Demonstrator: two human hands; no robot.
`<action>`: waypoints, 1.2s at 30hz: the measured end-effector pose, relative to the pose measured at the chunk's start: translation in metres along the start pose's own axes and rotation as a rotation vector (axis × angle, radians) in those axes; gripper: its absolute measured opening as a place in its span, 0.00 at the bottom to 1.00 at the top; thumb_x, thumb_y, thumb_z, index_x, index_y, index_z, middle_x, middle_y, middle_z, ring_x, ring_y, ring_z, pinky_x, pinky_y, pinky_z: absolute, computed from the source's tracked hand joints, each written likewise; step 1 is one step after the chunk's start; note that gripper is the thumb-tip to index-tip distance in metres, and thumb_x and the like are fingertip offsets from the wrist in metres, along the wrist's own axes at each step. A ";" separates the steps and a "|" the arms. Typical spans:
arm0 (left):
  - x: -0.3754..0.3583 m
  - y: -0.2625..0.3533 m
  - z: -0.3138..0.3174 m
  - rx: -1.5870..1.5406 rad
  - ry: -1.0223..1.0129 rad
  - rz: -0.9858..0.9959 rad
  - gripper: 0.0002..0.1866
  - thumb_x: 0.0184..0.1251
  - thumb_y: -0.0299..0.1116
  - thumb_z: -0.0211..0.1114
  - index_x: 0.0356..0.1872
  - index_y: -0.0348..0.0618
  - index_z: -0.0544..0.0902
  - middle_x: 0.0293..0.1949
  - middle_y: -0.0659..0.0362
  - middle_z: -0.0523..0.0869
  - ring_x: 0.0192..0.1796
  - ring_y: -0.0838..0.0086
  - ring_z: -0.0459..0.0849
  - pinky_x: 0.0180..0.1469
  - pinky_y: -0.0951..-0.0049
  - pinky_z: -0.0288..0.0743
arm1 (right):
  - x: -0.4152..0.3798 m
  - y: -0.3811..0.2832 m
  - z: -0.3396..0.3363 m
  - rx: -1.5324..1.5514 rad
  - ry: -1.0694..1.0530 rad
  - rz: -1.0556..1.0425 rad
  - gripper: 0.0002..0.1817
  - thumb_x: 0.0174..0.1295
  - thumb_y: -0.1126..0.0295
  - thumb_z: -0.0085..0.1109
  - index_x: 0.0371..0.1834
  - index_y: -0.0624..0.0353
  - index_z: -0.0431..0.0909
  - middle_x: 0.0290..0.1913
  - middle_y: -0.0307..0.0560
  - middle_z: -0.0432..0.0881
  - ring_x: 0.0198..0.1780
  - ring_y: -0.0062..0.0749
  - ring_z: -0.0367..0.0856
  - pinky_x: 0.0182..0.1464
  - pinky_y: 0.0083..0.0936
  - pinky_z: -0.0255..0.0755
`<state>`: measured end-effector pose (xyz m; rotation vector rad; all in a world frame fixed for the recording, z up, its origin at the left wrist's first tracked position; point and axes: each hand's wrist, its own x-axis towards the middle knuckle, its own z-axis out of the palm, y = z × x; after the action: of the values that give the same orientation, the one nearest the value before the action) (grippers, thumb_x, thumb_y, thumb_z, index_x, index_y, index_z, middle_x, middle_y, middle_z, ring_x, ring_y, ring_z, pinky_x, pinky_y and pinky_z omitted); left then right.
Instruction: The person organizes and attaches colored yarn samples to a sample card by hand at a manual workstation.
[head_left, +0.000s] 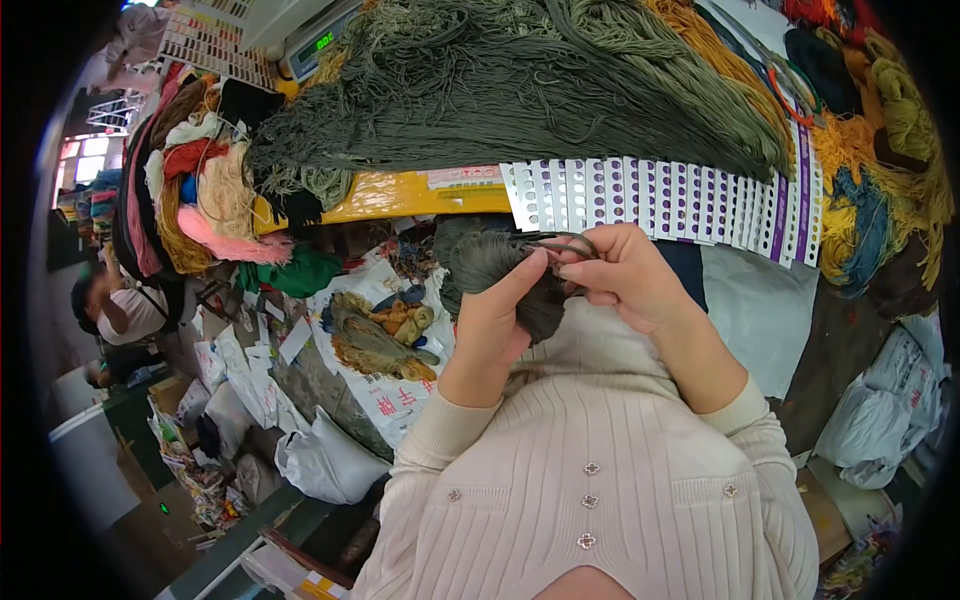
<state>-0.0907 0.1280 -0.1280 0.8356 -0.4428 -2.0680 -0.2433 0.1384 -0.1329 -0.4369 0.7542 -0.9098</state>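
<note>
A dark grey-green bundle of yarn (pixel 485 265) is in front of my chest. My left hand (pixel 500 305) is wrapped round it, thumb on top. Close by on the right, my right hand (pixel 625 275) pinches a few strands of the same yarn, which loop over its fingers. The fingertips of both hands almost meet at the bundle's right side. Just beyond them, a long heap of dark green yarn (pixel 520 115) lies across the table. Between the heap and my hands are white cards with rows of purple dots (pixel 650 195).
Yellow table edge (pixel 400 197) runs in front of me. A scale with a green display (pixel 322 42) stands at the back left. Coloured skeins (pixel 225 190) hang left; orange yarn (pixel 845 150) lies right, near scissors (pixel 775 85). White bags (pixel 330 455) lie on the floor. Another person (pixel 130 310) is far left.
</note>
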 end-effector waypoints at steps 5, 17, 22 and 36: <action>0.000 -0.002 -0.002 0.087 0.073 -0.006 0.10 0.58 0.27 0.52 0.38 0.31 0.74 0.36 0.52 0.78 0.40 0.70 0.77 0.44 0.70 0.71 | 0.001 0.002 0.003 -0.251 0.057 -0.016 0.10 0.45 0.78 0.58 0.34 0.67 0.75 0.24 0.35 0.76 0.21 0.09 0.65 0.19 0.08 0.54; -0.006 -0.010 -0.018 -0.056 -0.148 -0.026 0.21 0.65 0.42 0.36 0.46 0.36 0.70 0.53 0.52 0.67 0.55 0.65 0.66 0.56 0.56 0.59 | -0.001 0.004 -0.005 0.176 -0.086 -0.016 0.10 0.51 0.74 0.52 0.37 0.65 0.73 0.30 0.37 0.76 0.22 0.10 0.65 0.19 0.08 0.55; -0.007 -0.009 -0.011 -0.158 -0.097 -0.032 0.16 0.64 0.35 0.42 0.47 0.36 0.70 0.51 0.54 0.70 0.53 0.67 0.68 0.54 0.60 0.63 | -0.001 0.001 0.002 0.087 0.033 0.001 0.08 0.51 0.73 0.54 0.34 0.63 0.74 0.29 0.35 0.75 0.20 0.07 0.63 0.16 0.07 0.51; -0.005 -0.002 -0.012 -0.134 -0.231 -0.041 0.21 0.65 0.38 0.38 0.50 0.32 0.67 0.59 0.51 0.58 0.57 0.65 0.64 0.55 0.61 0.62 | -0.002 0.000 -0.013 0.156 -0.147 -0.024 0.08 0.50 0.75 0.53 0.34 0.65 0.74 0.30 0.40 0.77 0.25 0.13 0.70 0.28 0.13 0.67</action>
<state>-0.0813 0.1331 -0.1364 0.5330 -0.4082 -2.2156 -0.2535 0.1394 -0.1410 -0.3712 0.5402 -0.9411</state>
